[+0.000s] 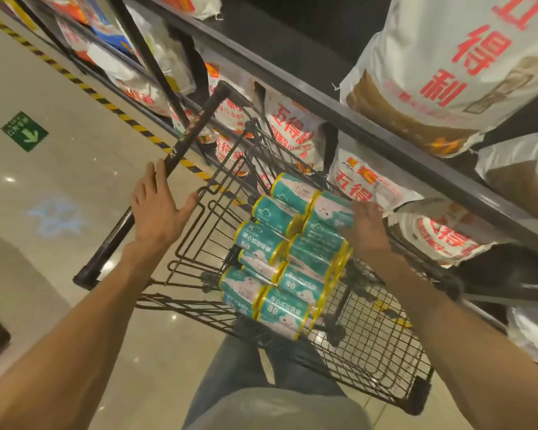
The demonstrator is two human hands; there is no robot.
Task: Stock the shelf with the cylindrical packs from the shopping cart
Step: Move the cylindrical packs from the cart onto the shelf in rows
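Left hand (156, 209) rests flat on the black handle bar (156, 181) of the shopping cart (370, 346), fingers straight and spread, grip apart, holding nothing. Right hand (366, 228) reaches into the cart basket, onto the upper packs at the far end; its fingers are hidden behind the hand, so cannot tell if that grip is closed on a pack. Cylindrical packs (280, 262), teal and white with yellow rims, lie stacked in two rows inside the cart. Shelf (323, 107) just beside the cart on the right, loaded with white sacks (447, 66) with red print
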